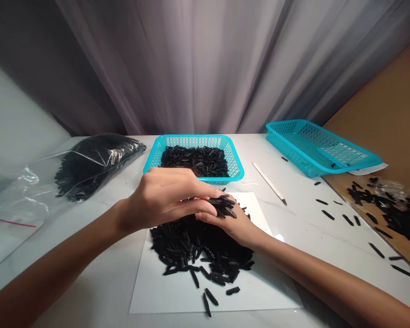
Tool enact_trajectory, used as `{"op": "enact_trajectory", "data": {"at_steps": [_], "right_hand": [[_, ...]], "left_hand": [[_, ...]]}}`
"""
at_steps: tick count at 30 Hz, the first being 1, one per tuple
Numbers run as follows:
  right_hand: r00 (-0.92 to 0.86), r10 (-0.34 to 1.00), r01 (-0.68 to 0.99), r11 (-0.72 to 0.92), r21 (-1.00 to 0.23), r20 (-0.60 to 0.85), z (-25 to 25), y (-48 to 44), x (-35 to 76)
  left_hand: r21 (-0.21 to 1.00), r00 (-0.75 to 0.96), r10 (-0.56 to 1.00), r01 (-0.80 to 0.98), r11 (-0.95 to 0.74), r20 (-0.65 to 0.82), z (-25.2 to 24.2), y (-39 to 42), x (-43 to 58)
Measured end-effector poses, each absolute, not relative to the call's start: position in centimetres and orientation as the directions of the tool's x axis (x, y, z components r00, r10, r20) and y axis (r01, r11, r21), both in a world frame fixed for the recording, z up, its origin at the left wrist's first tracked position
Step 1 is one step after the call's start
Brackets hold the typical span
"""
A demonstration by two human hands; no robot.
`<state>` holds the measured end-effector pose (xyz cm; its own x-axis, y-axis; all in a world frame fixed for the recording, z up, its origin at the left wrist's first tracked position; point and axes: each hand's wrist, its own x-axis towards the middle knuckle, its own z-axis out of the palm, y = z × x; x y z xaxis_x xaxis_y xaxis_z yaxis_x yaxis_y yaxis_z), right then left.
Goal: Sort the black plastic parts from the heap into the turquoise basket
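My left hand [171,193] reaches in from the left, thumb and fingers closed around a bunch of small black strips [223,207]. Close against it is my right hand [234,221], its thumb beneath the bunch; its other fingers are hidden behind the left hand and the strips. Under both hands a loose pile of the same strips [184,248] covers much of a white sheet [150,291]. Just beyond the hands stands a blue basket [238,166] holding many black strips.
A clear plastic bag [102,159] bulging with black strips lies at the left. A thin white tool [269,183] with a dark tip rests right of the middle basket. Another blue basket [314,152] stands at the back right, with scattered strips [328,215] before it.
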<state>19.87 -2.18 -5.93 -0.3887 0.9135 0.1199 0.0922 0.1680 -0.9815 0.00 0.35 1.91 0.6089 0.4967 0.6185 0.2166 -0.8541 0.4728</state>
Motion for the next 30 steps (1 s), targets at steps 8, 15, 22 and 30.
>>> {"op": "enact_trajectory", "data": {"at_steps": [8,15,22,30], "right_hand": [[-0.384,0.914,0.062,0.164,-0.984,0.128,-5.9,-2.3,19.8],[-0.390,0.914,0.060,0.152,-0.987,0.117,-5.8,-2.3,19.8],[-0.419,0.907,0.046,0.072,-0.996,0.046,-5.3,-2.4,19.8],[-0.392,0.916,0.064,0.125,-0.990,0.090,-5.6,-2.3,19.7]], "left_hand": [[0.416,0.584,0.441,0.187,-0.890,0.681,2.2,0.3,0.1],[0.321,0.580,0.383,0.212,-0.923,0.719,2.0,0.4,0.1],[0.377,0.330,0.675,0.631,-0.678,0.660,-0.4,4.9,-0.8],[0.440,0.759,0.549,0.383,-0.812,0.352,0.3,2.7,0.5]]}}
